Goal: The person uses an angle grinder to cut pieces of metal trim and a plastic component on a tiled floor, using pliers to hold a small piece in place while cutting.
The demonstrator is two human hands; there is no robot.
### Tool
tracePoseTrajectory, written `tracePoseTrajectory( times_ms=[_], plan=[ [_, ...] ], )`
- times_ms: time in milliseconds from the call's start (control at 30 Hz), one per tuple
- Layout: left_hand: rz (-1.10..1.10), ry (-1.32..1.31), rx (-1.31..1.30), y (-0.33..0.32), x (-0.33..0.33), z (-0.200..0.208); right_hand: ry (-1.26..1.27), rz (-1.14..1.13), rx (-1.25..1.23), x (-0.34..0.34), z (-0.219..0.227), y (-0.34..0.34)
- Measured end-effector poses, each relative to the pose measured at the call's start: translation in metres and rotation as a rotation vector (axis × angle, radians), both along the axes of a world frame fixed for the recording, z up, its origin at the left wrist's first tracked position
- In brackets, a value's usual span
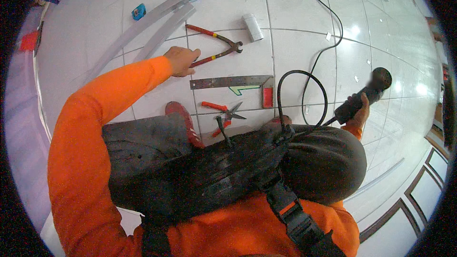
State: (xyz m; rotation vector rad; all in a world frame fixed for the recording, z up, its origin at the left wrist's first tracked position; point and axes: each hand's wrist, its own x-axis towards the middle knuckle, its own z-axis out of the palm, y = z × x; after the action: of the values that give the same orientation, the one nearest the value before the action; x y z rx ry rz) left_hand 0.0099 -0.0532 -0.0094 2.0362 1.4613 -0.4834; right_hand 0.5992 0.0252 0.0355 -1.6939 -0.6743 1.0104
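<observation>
Pincers [233, 45], spread on the tiled floor [295, 43], should feel stiff, best held by their handles [204, 30]; the left grip [182, 61] curls at one, its hold unclear. The right grip [362, 110] encloses the probably weighty black power tool [351, 108].

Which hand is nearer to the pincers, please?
Left. The left hand is on one handle of the pincers; the right hand is well off to their right, around a black tool.

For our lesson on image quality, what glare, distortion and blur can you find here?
Head view: glare spots on the tiled floor, right side; head view: the long metal strip bows, with a black rim around; head view: the power tool looks smeared near its round end.
</observation>
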Motion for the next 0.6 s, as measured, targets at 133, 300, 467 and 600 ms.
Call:
tracePoseTrajectory(
  times_ms=[133, 300, 467, 600],
  plan=[
    [0.083, 0.065, -0.002, 0.029, 0.027, -0.008, 0.060, 0.023, -0.073, -0.020, -0.026, -0.004],
    [0.620, -0.046, 0.032, 0.093, 0.075, -0.058, 0.146, 0.039, -0.144, -0.038, -0.046, -0.005],
    [1.112, -0.349, -0.168, 0.123, 0.142, -0.018, 0.189, 0.003, -0.150, -0.021, -0.045, -0.015],
    [1.214, -0.193, 0.015, 0.131, 0.161, -0.071, 0.187, -0.009, -0.131, -0.023, -0.043, -0.014]
  ],
)
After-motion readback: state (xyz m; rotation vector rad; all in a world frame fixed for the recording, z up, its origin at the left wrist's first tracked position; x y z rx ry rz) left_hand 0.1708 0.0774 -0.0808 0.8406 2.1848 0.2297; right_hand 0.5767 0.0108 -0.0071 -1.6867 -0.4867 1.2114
